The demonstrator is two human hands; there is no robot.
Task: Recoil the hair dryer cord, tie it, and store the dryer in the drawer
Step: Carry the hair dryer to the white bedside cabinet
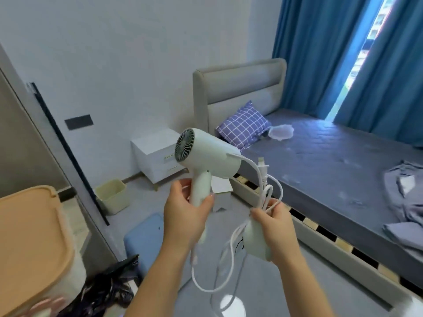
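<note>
both hands busy: left hand (183,216) grips dryer (206,156), right hand (274,223) pinches cord (263,179).

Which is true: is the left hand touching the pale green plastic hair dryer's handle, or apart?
Touching. The head view shows the left hand curled round the hair dryer's handle.

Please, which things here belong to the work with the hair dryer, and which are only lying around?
For the job: hair dryer in the left hand; white cord and plug, cord held by the right hand; white nightstand with drawers, probably.

Lying about: checked pillow, beige bin, blue stool, grey clothes on the bed.
</note>
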